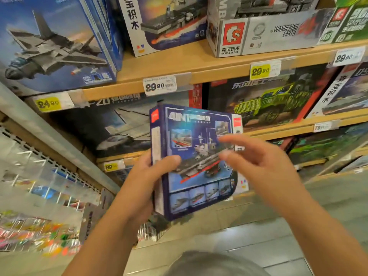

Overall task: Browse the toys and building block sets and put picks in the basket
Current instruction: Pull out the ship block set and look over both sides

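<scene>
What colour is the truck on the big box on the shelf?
Bright green truck with darker camouflage patches, on the dark red-edged box; head view.

Wooden shelving (199, 64), light tan, in several tiers with boards sloping across the view. Price tags clipped to shelf edges: yellow label (259, 71), white label (159, 85), further yellow label (47, 104) at left. Grey metal upright (49, 136) beside a white pegboard rack (39, 168) with hooks. Floor (249, 236) of pale grey-green tiles, glossy, reflecting light.
</scene>
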